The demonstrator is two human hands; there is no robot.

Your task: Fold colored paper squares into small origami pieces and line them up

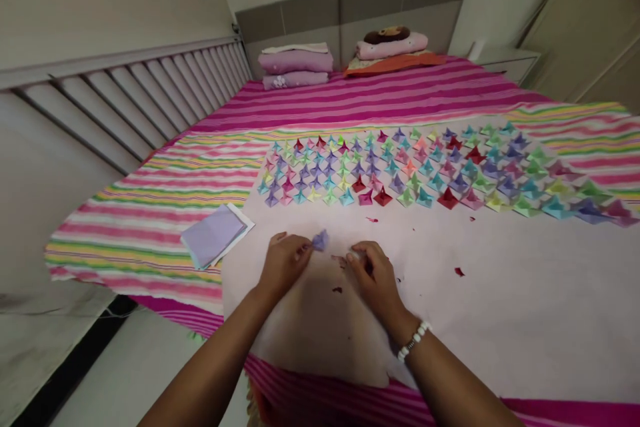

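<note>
Over the pale board, my left hand (pixel 289 260) pinches a small purple folded paper (pixel 320 240) between thumb and fingertips. A short distance to its right, my right hand (pixel 373 270) has its fingers curled and thumb pressed in; whatever they may hold is too small to make out. A white bead bracelet (pixel 414 341) circles that wrist. Small dark red scraps (pixel 338 290) lie below and between the hands. Beyond them stand several rows of folded paper pieces in many colours, a dark red one (pixel 383 197) among the nearest.
A stack of square paper sheets (pixel 214 235), purple on top, lies left of the board (pixel 525 307). The board rests on a bed with a striped cover (pixel 135 203). A slatted rail (pixel 125 107) runs along the left. Folded bedding (pixel 296 60) sits by the headboard (pixel 310 13).
</note>
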